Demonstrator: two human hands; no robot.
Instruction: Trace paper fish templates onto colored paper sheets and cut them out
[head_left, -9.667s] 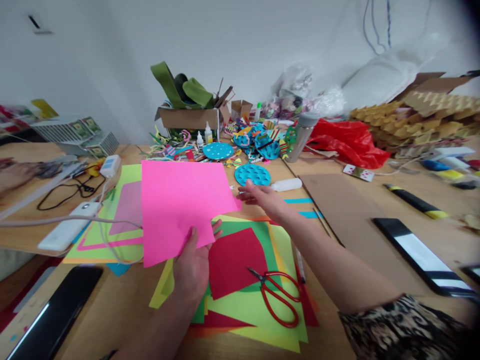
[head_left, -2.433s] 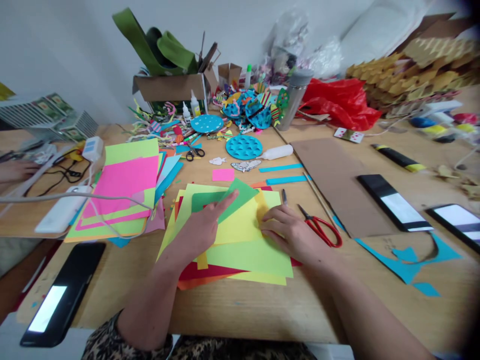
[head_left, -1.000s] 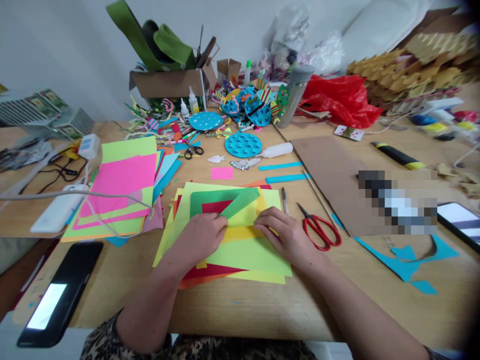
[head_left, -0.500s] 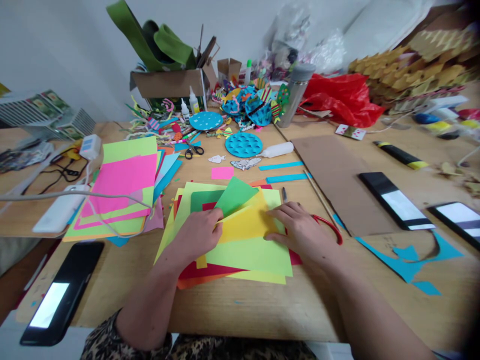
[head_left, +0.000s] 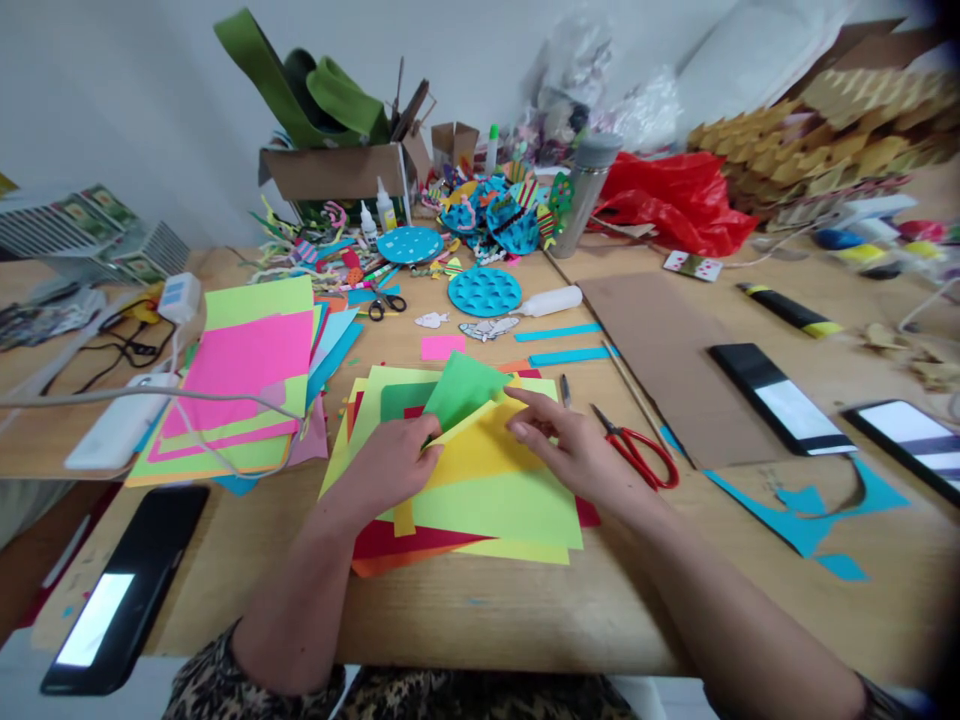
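Observation:
My left hand (head_left: 397, 455) pinches the near edge of a green sheet of paper (head_left: 461, 390), which is raised at a tilt. Right below it lies a yellow paper (head_left: 480, 445); whether my left thumb also grips it I cannot tell. My right hand (head_left: 559, 435) is open over the yellow paper, its index fingertip close to the right corner of the green sheet. Under both hands is a stack of lime-yellow paper (head_left: 495, 515) with red and orange sheets showing at its edges. Red-handled scissors (head_left: 641, 455) lie beside my right wrist.
More coloured paper (head_left: 240, 370), crossed by a white cable, lies on the left. Phones (head_left: 127, 590) rest on both sides. Cardboard (head_left: 660, 370) covers the table to the right. Behind are a white squeeze bottle (head_left: 553, 300), blue discs, black scissors (head_left: 388, 305) and a flask (head_left: 589, 195).
My right hand has lifted off the yellow paper and shifted up and left to the green sheet's corner, uncovering the red scissors. My left hand has moved slightly left and keeps its pinch.

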